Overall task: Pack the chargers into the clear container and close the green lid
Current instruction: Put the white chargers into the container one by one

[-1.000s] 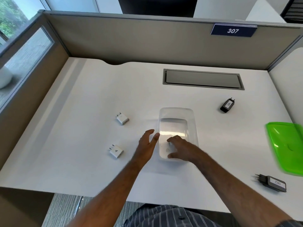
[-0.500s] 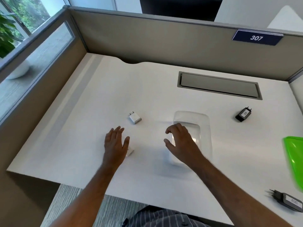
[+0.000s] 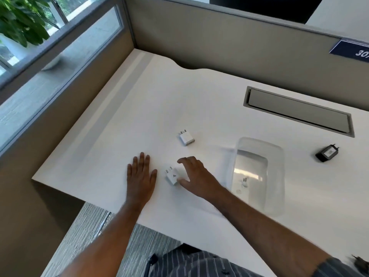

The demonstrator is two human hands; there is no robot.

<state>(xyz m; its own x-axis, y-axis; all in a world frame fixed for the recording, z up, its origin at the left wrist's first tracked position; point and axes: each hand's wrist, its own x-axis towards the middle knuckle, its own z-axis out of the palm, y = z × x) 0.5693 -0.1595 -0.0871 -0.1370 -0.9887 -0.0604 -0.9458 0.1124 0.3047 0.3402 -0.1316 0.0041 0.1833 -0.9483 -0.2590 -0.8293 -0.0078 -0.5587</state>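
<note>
A white charger lies near the desk's front edge, between my two hands. My left hand rests flat and open on the desk just to its left. Hovering at the charger's right side, my right hand has its fingers spread and its thumb touching the charger, without gripping it. A second white charger lies further back. The clear container stands to the right with a small white charger inside. A black charger lies right of the container. The green lid is out of view.
A grey cable hatch is set into the desk behind the container. Beige partition walls close the desk at the back and left. Another dark charger just shows at the bottom right corner.
My right hand left the container and moved left to the near white charger. My left hand shifted left past that charger. The view swung left, so the green lid dropped out of frame.
</note>
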